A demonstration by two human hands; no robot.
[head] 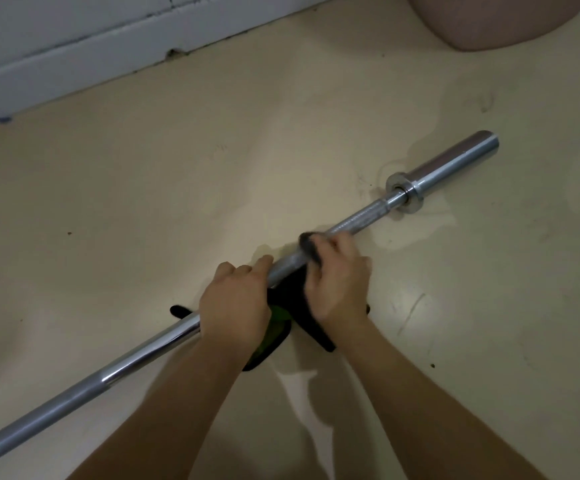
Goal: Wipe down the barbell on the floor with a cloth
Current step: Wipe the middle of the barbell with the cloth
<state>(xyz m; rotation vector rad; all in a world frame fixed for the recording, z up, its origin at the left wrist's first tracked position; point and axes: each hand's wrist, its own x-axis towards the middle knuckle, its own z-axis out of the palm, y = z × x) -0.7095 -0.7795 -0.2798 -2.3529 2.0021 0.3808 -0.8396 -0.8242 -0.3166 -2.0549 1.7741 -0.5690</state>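
My left hand (236, 299) clasps the barbell (361, 216) lying on the floor (143, 202), fingers curled over it so it cannot roll, while my right hand (337, 282) grips the black cloth (290, 287) around the shaft to rub it.

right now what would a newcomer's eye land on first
The long chrome barbell crossing the floor diagonally, lower left to upper right. At mid-frame the left hand holds the bar while the right hand grips a dark cloth around it. A pink rounded object sits top right.
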